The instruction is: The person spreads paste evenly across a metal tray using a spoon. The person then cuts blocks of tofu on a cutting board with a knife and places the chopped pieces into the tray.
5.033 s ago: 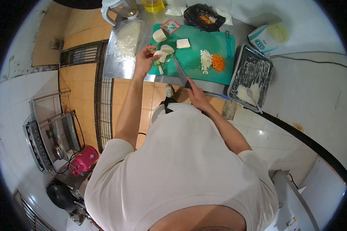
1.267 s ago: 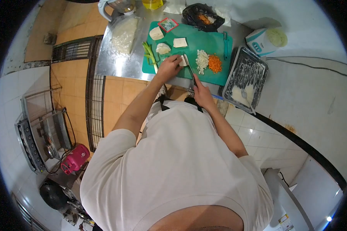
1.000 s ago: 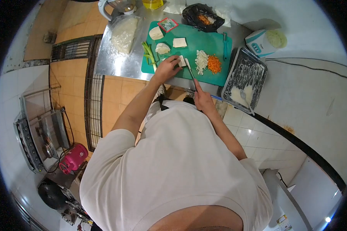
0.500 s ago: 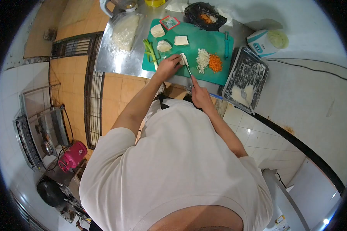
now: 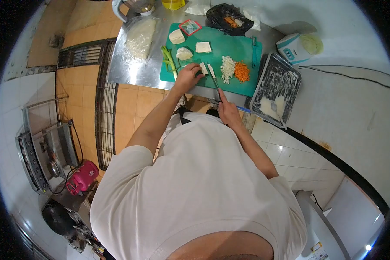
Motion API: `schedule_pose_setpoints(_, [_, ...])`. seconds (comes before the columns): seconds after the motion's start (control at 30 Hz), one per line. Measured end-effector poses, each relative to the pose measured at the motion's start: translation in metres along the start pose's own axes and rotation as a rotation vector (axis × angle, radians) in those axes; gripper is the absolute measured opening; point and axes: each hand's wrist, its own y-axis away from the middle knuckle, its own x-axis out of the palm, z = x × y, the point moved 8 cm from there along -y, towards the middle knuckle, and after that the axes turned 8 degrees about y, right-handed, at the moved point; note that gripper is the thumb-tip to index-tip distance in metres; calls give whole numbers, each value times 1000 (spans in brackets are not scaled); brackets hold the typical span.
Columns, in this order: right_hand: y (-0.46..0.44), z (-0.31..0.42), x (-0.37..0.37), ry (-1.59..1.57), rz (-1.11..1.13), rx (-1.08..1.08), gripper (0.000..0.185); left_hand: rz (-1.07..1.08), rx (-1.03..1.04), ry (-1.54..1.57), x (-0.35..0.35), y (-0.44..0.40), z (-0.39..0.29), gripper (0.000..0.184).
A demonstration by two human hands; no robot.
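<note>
Green plastic shows around the hands: a cutting board (image 5: 225,43) near the edge of the steel tabletop (image 5: 121,71), at the top centre of the frame. The left hand (image 5: 188,79) is at its lower edge, thumb and fingers closed on a small white block (image 5: 203,68) and pinning it to the surface. The right hand (image 5: 228,110) has its grip wrapped around the handle of a knife (image 5: 216,83), the blade pointing up and to the left. A white strip (image 5: 211,69) shows along the blade, with a narrow gap between it and the block. To me that gap suggests the latest cut is through, the strip being off while the block remains held, though I cannot tell whether the strip clings to the steel or lies on the board. Just above them is a squarish white slab (image 5: 203,47), with a rounded lump (image 5: 184,53) to its left and a thicker piece (image 5: 177,36) towards the upper left. Green stalks (image 5: 169,58) lie to the left of the left hand. Right of the blade, chopped white bits (image 5: 227,69) sit beside a heap of orange bits (image 5: 242,72).
</note>
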Motion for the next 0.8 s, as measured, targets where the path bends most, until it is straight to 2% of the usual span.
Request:
schedule_pose_setpoints(0.1, [-4, 7, 0, 2, -77, -100, 68, 1, 11, -2, 0, 0, 1, 31])
schedule_pose_setpoints(0.4, [-8, 13, 5, 0, -34, -97, 68, 29, 17, -4, 1, 1, -3, 31])
schedule_pose_setpoints(0.6, [-19, 16, 9, -25, -89, -170, 67, 5, -2, 21, 3, 1, 1, 28])
schedule_pose_setpoints(0.8, [-6, 7, 10, -85, 1, -94, 65, -41, 6, 34, 1, 1, 2, 29])
